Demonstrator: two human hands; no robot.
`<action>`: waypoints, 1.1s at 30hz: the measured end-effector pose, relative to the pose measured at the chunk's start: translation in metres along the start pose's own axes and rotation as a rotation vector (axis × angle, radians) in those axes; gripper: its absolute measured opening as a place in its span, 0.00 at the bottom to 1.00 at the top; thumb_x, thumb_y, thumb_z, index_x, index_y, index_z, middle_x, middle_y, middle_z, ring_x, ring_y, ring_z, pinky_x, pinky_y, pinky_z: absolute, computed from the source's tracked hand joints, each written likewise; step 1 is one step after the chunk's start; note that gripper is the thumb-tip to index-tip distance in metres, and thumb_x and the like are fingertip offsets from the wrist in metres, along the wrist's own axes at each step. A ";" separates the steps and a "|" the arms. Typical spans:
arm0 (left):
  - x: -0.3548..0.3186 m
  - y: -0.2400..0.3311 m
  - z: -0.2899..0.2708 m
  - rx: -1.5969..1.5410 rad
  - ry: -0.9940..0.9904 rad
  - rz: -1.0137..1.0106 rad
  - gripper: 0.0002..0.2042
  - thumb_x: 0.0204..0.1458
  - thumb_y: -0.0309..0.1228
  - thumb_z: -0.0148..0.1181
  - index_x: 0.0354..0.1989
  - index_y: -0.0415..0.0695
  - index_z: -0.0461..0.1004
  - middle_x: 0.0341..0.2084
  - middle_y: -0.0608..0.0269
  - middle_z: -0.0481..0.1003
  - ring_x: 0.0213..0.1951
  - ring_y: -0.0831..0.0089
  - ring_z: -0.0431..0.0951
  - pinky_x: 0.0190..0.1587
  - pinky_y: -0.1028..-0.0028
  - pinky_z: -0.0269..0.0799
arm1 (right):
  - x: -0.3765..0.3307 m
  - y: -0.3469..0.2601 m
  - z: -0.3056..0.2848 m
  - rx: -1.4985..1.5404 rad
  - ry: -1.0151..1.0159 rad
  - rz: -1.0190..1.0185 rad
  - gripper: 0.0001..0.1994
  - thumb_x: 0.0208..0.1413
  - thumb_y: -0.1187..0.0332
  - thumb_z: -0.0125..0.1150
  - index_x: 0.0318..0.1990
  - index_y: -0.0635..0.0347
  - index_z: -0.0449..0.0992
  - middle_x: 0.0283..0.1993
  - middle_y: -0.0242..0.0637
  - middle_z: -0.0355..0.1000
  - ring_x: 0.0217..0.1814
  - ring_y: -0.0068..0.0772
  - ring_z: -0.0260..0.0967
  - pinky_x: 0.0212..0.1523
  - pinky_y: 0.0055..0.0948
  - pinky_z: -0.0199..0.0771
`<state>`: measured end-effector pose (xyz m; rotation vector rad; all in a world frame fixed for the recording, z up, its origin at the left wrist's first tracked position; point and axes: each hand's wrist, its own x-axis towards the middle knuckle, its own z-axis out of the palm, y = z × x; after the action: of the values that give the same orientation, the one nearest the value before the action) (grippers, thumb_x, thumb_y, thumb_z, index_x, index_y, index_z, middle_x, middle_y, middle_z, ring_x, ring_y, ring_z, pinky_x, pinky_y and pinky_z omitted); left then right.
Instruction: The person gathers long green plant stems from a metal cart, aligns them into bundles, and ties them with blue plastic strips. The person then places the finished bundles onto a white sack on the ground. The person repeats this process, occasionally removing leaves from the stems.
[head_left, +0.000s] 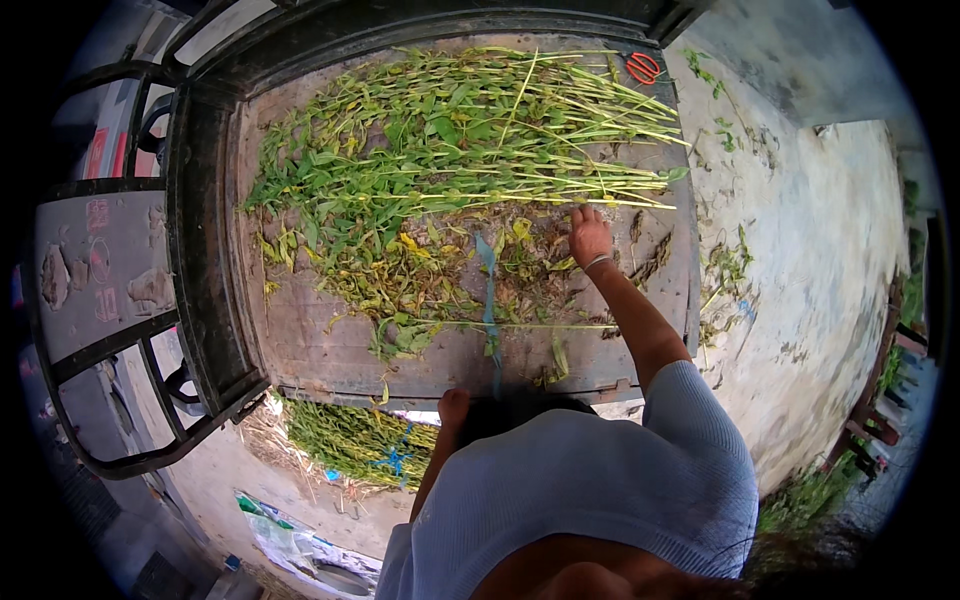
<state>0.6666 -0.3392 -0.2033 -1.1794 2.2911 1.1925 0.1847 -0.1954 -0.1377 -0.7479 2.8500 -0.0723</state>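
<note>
Right hand [589, 235]: fingers spread flat, palm down on the stem ends of the green leafy stalks [450, 140], holding nothing pinched. Left hand [453, 408]: at the near edge of the table [300, 350], mostly hidden by the person's shirt; cannot tell whether it is closed or spread. The stalks lie in a broad layer across the far half of the table, stems pointing right. A blue strip [489, 300] runs from beneath the loose yellowed leaves [400, 275] to the near edge. Red scissors [643, 68] lie at the far right corner. A tied green bundle [355, 440] sits on the ground below.

Judgement: gathering stalks stage. Next move calls for drawing stems together over the strip.
</note>
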 end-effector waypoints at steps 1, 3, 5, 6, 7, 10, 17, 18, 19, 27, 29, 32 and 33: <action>0.001 -0.004 0.000 0.125 0.006 0.065 0.11 0.42 0.38 0.58 0.28 0.43 0.75 0.23 0.52 0.75 0.28 0.59 0.77 0.32 0.65 0.71 | 0.024 0.001 -0.016 -0.082 0.032 0.046 0.19 0.48 0.70 0.48 0.51 0.52 0.64 0.55 0.39 0.59 0.57 0.42 0.56 0.49 0.45 0.62; -0.001 0.000 -0.005 -0.081 -0.008 -0.137 0.10 0.42 0.37 0.57 0.28 0.44 0.75 0.20 0.57 0.73 0.24 0.65 0.74 0.27 0.68 0.70 | 0.060 0.004 -0.029 -0.303 0.087 0.049 0.27 0.50 0.71 0.46 0.60 0.47 0.52 0.60 0.40 0.54 0.61 0.42 0.52 0.52 0.50 0.57; -0.002 0.004 -0.007 -0.352 -0.044 -0.429 0.07 0.43 0.33 0.57 0.26 0.44 0.73 0.13 0.66 0.69 0.14 0.77 0.68 0.17 0.75 0.67 | 0.086 0.010 -0.024 -0.437 0.031 0.028 0.30 0.53 0.71 0.44 0.64 0.43 0.43 0.62 0.38 0.51 0.64 0.40 0.49 0.54 0.54 0.53; -0.004 -0.008 -0.004 -0.354 0.022 -0.375 0.07 0.42 0.33 0.58 0.26 0.43 0.73 0.12 0.66 0.69 0.12 0.78 0.67 0.15 0.76 0.65 | 0.095 0.012 -0.022 -0.408 -0.083 0.085 0.30 0.54 0.70 0.42 0.64 0.41 0.42 0.62 0.37 0.51 0.66 0.40 0.46 0.55 0.54 0.51; -0.004 -0.023 0.000 -0.326 0.040 -0.319 0.08 0.42 0.33 0.58 0.26 0.42 0.73 0.12 0.66 0.69 0.13 0.78 0.67 0.15 0.76 0.64 | 0.103 0.015 -0.016 -0.375 -0.131 0.120 0.29 0.55 0.71 0.41 0.64 0.42 0.44 0.60 0.34 0.56 0.63 0.39 0.50 0.53 0.57 0.51; -0.008 -0.037 0.008 -0.359 0.083 -0.272 0.09 0.43 0.33 0.58 0.27 0.40 0.73 0.12 0.66 0.69 0.13 0.79 0.67 0.14 0.78 0.61 | 0.115 0.016 -0.018 -0.335 -0.239 0.044 0.36 0.44 0.71 0.53 0.62 0.54 0.45 0.50 0.41 0.63 0.55 0.40 0.59 0.52 0.45 0.57; -0.003 -0.045 0.026 -0.378 0.046 -0.077 0.08 0.43 0.33 0.58 0.27 0.41 0.72 0.14 0.66 0.70 0.14 0.78 0.68 0.14 0.77 0.62 | 0.099 0.031 -0.018 -0.216 -0.342 -0.016 0.30 0.38 0.65 0.59 0.53 0.58 0.59 0.43 0.43 0.70 0.47 0.42 0.67 0.43 0.35 0.70; -0.001 -0.035 0.022 -0.263 0.110 0.024 0.07 0.44 0.32 0.57 0.27 0.41 0.72 0.14 0.66 0.69 0.14 0.77 0.68 0.14 0.77 0.62 | 0.100 0.032 -0.023 -0.197 -0.411 -0.023 0.28 0.37 0.65 0.59 0.51 0.58 0.61 0.43 0.43 0.70 0.46 0.41 0.68 0.43 0.36 0.71; 0.001 -0.017 0.013 -0.149 0.174 0.125 0.06 0.44 0.30 0.56 0.26 0.41 0.72 0.14 0.66 0.69 0.14 0.77 0.68 0.14 0.77 0.62 | 0.096 0.032 -0.029 -0.179 -0.480 -0.031 0.27 0.36 0.64 0.59 0.48 0.58 0.63 0.42 0.43 0.71 0.45 0.41 0.69 0.43 0.36 0.71; 0.013 0.002 0.010 -0.773 -0.127 -0.170 0.06 0.45 0.31 0.58 0.26 0.43 0.71 0.18 0.61 0.73 0.22 0.70 0.76 0.20 0.73 0.69 | 0.078 0.020 -0.161 0.066 -0.310 -0.423 0.23 0.26 0.62 0.64 0.33 0.65 0.69 0.32 0.52 0.70 0.39 0.52 0.68 0.39 0.39 0.69; 0.003 0.064 -0.019 -0.903 -0.101 -0.222 0.05 0.48 0.30 0.56 0.30 0.42 0.71 0.21 0.64 0.73 0.24 0.74 0.75 0.21 0.76 0.69 | 0.064 0.004 -0.203 0.106 -0.278 -0.485 0.22 0.25 0.64 0.62 0.31 0.68 0.68 0.30 0.54 0.70 0.36 0.53 0.68 0.37 0.40 0.69; -0.002 0.138 -0.056 -1.048 -0.251 -0.189 0.07 0.51 0.31 0.53 0.37 0.42 0.69 0.28 0.66 0.73 0.29 0.75 0.75 0.27 0.79 0.71 | 0.028 -0.016 -0.275 0.072 -0.222 -0.505 0.19 0.28 0.66 0.62 0.30 0.68 0.68 0.28 0.53 0.70 0.35 0.52 0.69 0.35 0.40 0.69; -0.002 0.159 -0.066 -1.087 -0.327 -0.160 0.09 0.52 0.32 0.53 0.39 0.42 0.69 0.31 0.66 0.73 0.31 0.74 0.76 0.30 0.79 0.73 | 0.012 -0.022 -0.297 0.051 -0.182 -0.500 0.19 0.28 0.66 0.62 0.30 0.68 0.68 0.28 0.53 0.69 0.34 0.52 0.69 0.34 0.41 0.69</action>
<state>0.5507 -0.3396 -0.0758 -1.2595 1.2095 2.4408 0.1258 -0.2217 0.1529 -1.3591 2.4193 -0.1390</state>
